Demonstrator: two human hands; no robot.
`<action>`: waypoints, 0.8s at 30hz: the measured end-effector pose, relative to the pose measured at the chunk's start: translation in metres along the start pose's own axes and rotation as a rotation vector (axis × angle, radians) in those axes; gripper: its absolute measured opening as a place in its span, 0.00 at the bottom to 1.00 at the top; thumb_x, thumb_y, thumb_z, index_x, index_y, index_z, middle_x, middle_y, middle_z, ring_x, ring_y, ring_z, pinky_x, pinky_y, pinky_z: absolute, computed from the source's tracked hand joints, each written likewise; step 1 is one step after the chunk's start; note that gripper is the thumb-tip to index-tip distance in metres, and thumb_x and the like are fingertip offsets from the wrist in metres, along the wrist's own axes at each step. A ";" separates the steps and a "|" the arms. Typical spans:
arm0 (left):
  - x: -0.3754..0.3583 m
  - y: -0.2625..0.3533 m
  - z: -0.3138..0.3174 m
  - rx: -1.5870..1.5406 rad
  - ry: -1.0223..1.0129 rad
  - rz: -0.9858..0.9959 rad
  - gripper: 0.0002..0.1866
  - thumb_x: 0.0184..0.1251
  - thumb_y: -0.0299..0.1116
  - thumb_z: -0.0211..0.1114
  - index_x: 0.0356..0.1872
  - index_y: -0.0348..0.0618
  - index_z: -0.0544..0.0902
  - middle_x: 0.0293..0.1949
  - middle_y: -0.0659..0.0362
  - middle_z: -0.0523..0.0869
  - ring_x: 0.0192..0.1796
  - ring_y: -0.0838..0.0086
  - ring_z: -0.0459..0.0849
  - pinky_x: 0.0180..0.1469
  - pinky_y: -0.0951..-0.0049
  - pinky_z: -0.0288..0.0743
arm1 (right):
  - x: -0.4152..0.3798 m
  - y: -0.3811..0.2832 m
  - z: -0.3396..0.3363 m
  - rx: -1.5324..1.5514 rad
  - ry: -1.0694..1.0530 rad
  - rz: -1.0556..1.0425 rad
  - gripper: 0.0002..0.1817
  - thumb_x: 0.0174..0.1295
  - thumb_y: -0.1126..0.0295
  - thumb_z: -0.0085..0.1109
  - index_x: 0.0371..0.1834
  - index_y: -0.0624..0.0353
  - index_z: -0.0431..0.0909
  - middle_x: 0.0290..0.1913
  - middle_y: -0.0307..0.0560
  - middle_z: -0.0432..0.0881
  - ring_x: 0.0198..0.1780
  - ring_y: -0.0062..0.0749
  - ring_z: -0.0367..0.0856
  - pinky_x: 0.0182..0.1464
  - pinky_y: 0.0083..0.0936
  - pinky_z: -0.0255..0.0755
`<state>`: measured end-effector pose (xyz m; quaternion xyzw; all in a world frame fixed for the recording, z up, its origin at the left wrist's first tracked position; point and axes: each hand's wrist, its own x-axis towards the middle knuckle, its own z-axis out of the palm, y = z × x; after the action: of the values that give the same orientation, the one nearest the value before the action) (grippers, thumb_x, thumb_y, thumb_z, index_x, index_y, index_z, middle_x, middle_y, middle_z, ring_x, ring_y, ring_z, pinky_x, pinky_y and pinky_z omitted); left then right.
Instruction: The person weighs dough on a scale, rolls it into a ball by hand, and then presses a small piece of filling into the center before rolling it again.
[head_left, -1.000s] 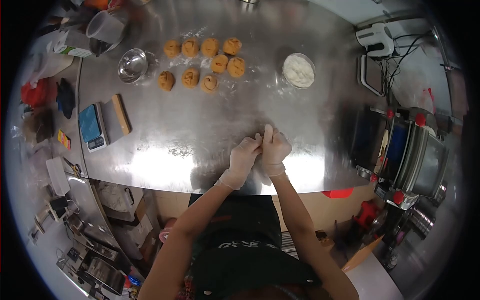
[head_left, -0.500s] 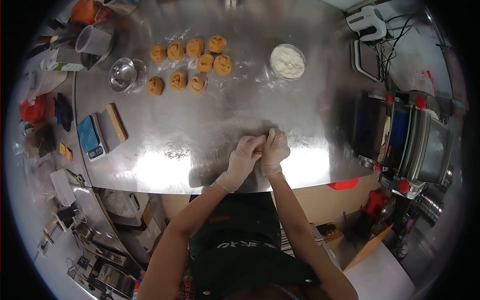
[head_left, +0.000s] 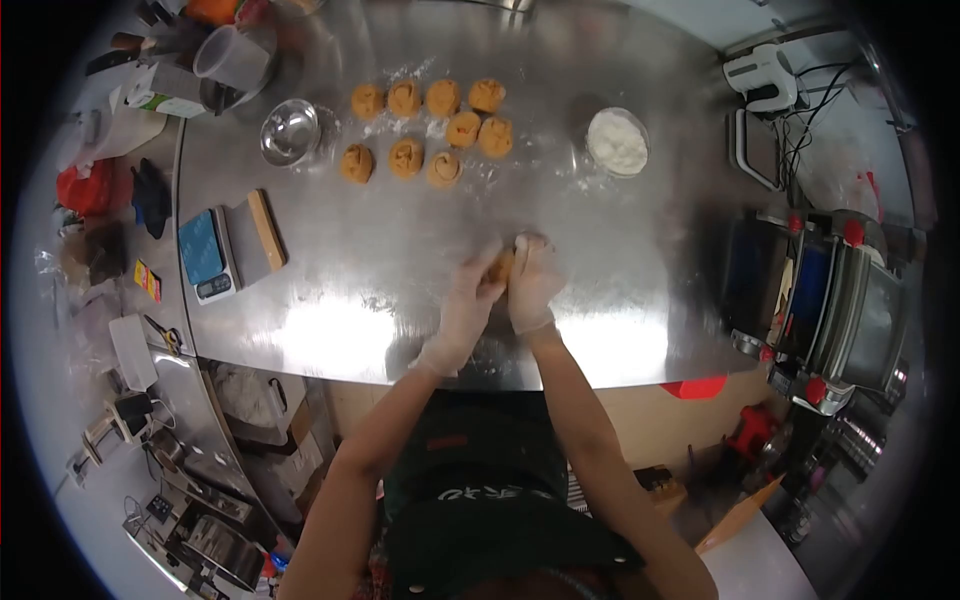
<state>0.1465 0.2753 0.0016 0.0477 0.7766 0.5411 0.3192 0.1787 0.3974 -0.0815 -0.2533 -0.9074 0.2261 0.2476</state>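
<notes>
Both hands are in clear gloves and meet over the near part of the steel table (head_left: 390, 235). Between them is a small piece of orange-brown dough (head_left: 501, 266), mostly covered by fingers. My left hand (head_left: 468, 302) curls around its left side. My right hand (head_left: 533, 285), a little blurred, closes on it from the right. Farther up the table lie several orange-brown dough balls (head_left: 443, 98) in loose rows, with white flour dusted around them. A bowl of white flour (head_left: 618, 143) stands to their right, and a shiny metal bowl (head_left: 290, 133) to their left.
At the left are a digital scale (head_left: 208, 256) and a wooden-handled dough scraper (head_left: 266, 232). A roller machine (head_left: 810, 300) with red knobs stands on the right. Behind it sit a white hand mixer (head_left: 762, 78) and cables. Scissors (head_left: 165, 335) lie at the left edge.
The camera view has shifted, so the table items appear farther right. My hands have moved slightly away from me, still together around the dough, which shows more between them now.
</notes>
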 end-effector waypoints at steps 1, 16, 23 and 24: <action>0.003 -0.013 0.002 0.037 -0.009 0.065 0.27 0.66 0.21 0.65 0.67 0.47 0.80 0.59 0.48 0.80 0.59 0.58 0.80 0.62 0.64 0.75 | -0.001 -0.002 -0.001 -0.024 0.038 -0.032 0.13 0.77 0.58 0.54 0.47 0.55 0.81 0.30 0.55 0.84 0.30 0.49 0.83 0.33 0.40 0.77; 0.015 -0.042 0.003 0.290 -0.193 0.268 0.29 0.59 0.23 0.70 0.65 0.51 0.82 0.57 0.53 0.81 0.58 0.58 0.80 0.60 0.60 0.77 | -0.024 -0.014 -0.029 -0.060 -0.080 0.300 0.17 0.75 0.57 0.56 0.32 0.55 0.84 0.26 0.50 0.84 0.26 0.48 0.83 0.28 0.39 0.75; 0.000 -0.044 0.001 0.268 -0.190 0.214 0.28 0.61 0.27 0.71 0.65 0.50 0.81 0.60 0.55 0.79 0.62 0.57 0.78 0.62 0.59 0.77 | -0.045 -0.004 -0.019 -0.249 0.133 0.204 0.17 0.73 0.56 0.60 0.29 0.55 0.83 0.22 0.48 0.82 0.23 0.45 0.82 0.27 0.37 0.75; -0.001 -0.040 0.002 0.188 -0.167 0.096 0.29 0.61 0.28 0.72 0.66 0.52 0.80 0.60 0.57 0.79 0.63 0.57 0.77 0.62 0.59 0.78 | -0.047 -0.006 -0.025 -0.251 0.086 0.243 0.17 0.73 0.57 0.60 0.30 0.55 0.83 0.23 0.48 0.83 0.23 0.45 0.82 0.27 0.37 0.75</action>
<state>0.1592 0.2604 -0.0329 0.1594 0.7915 0.4745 0.3507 0.2256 0.3727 -0.0747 -0.3997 -0.8797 0.1281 0.2236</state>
